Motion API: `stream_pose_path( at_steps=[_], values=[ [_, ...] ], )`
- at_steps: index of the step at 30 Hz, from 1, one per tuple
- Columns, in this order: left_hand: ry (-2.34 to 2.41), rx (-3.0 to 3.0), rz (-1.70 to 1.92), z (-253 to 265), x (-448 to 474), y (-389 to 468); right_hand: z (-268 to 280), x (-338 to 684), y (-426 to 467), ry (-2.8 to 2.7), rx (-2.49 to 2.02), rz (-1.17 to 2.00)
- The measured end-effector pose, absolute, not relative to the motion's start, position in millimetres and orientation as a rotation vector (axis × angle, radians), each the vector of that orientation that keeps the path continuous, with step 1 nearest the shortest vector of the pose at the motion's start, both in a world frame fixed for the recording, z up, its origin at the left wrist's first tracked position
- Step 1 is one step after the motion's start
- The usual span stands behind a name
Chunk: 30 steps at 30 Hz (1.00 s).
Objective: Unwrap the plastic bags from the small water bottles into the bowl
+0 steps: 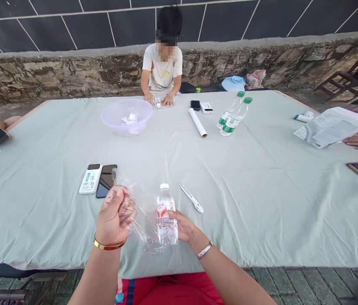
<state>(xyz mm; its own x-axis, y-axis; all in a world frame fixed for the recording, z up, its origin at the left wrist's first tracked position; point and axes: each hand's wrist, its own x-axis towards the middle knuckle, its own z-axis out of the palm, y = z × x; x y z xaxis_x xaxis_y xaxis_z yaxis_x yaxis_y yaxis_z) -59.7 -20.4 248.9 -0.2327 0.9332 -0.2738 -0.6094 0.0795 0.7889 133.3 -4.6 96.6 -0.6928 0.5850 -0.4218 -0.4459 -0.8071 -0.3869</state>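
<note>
My left hand (113,214) is closed around a bunched part of a clear plastic film (143,220), which spreads toward the right. Beside it, my right hand (183,225) grips a small water bottle (166,214) with a white cap and a red and white label. The bottle stands nearly upright, and the film lies against its left side and base. A white pen-like tool (191,198) rests on the cloth just beyond my right hand. Close to my left hand lie a white power bank (90,178) and a dark phone (106,181).
A pale cloth covers the table (255,190). Farther off are a lilac basin (127,116) with crumpled film inside, a white roll (198,123) and two green-capped bottles (232,118). Across sits a person (162,72) with both hands on a bottle. People's hands show at both sides.
</note>
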Motion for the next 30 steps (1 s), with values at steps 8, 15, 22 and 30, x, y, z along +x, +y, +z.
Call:
stream_pose_path(
  at_steps=[8, 15, 22, 30],
  values=[
    [1.525, 0.435, 1.589, 197, -110, 2, 105, 165, 15, -0.323, -0.634, 2.326],
    [1.651, 0.685, 1.257, 156, -139, -11, 111, 173, 27, -0.455, -0.574, 2.268],
    [1.637, 1.466, 0.171, 163, -145, -13, 118, 166, 38, -0.713, -0.692, 2.155],
    [1.695, 1.448, 0.464, 159, -129, -15, 124, 159, 53, -1.034, -1.014, 1.767]
  ],
)
